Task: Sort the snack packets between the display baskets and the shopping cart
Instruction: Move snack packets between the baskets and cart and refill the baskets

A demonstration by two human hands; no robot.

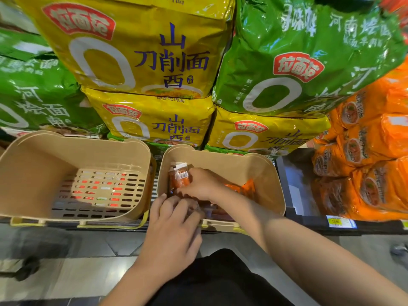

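Observation:
Two beige display baskets stand side by side on a shelf. The left basket (33,164) holds nothing; its slotted floor shows. The right basket (268,184) holds small orange snack packets (245,188). Inside it my right hand (201,184) grips a bunch of orange packets (178,176) with a white barcode label, standing on end. My left hand (174,219) reaches over the basket's front rim, fingers curled round packets at the bottom, mostly hidden. No shopping cart is in view.
Large yellow (141,47) and green (304,56) noodle multipacks are stacked behind the baskets. Orange noodle packs (364,162) fill the right. A yellow price tag (336,221) sits on the shelf edge. Grey floor tiles lie below.

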